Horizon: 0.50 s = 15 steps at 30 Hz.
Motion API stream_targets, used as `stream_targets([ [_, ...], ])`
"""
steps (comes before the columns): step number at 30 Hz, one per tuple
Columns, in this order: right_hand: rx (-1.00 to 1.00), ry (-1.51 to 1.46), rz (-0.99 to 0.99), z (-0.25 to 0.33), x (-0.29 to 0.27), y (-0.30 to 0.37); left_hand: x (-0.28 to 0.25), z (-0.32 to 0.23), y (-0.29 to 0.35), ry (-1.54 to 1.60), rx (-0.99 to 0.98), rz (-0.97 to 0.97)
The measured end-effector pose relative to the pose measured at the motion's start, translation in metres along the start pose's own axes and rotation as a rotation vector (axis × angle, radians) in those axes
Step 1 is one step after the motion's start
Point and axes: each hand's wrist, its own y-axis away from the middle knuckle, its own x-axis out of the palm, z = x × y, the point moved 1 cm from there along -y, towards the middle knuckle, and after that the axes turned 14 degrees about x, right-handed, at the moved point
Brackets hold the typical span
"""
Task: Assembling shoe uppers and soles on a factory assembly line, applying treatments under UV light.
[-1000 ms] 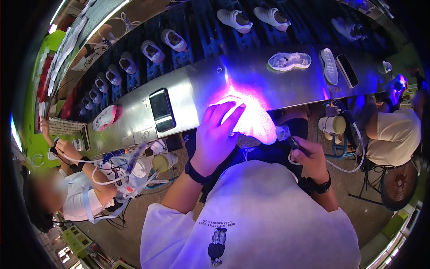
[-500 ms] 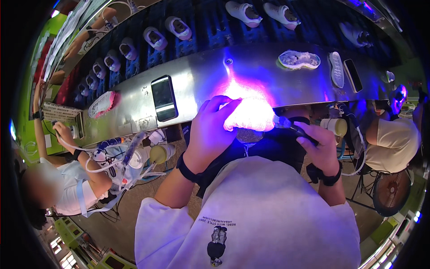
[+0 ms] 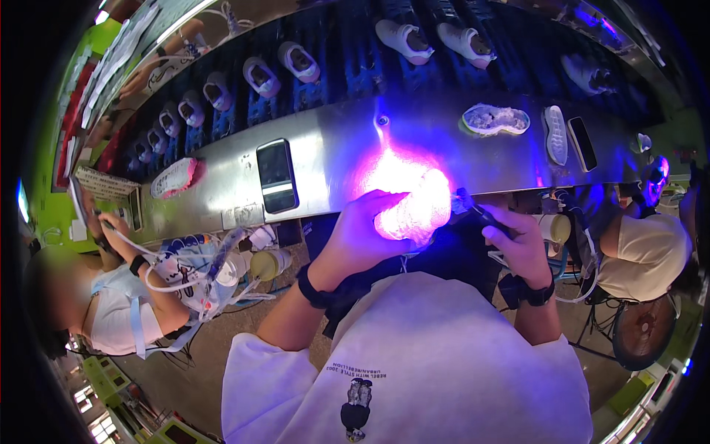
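My left hand (image 3: 353, 235) grips a pale, rounded shoe piece (image 3: 420, 209) just off the near edge of the metal bench (image 3: 325, 144). Bright violet-white light washes out its surface, so I cannot tell if it is a sole or a whole shoe. My right hand (image 3: 523, 248) is closed around the dark handle of a brush (image 3: 482, 213). The brush's tip is close to the right side of the shoe piece; glare hides whether they touch.
Two phones, a dark one (image 3: 276, 176) and a slimmer one (image 3: 582, 144), lie on the bench. Near them are a pink-edged sole (image 3: 174, 178), a wide sole (image 3: 495, 120) and a narrow sole (image 3: 555, 136). Several shoes (image 3: 299, 62) stand beyond. People sit at left (image 3: 122, 314) and right (image 3: 640, 259).
My left hand has tipped the shoe piece to a more upright angle and brought it slightly lower. My right hand keeps the brush at its right side. The view has shifted a little.
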Motion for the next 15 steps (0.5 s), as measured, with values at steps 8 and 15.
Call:
stream_targets([
  [8,-0.18,0.022,-0.077,0.022,-0.014,-0.009,0.021,-0.006,-0.004,-0.06,-0.064,0.01],
  [15,-0.259,0.07,-0.038,0.021,-0.033,-0.013,0.027,0.006,-0.003,0.019,-0.119,0.022],
])
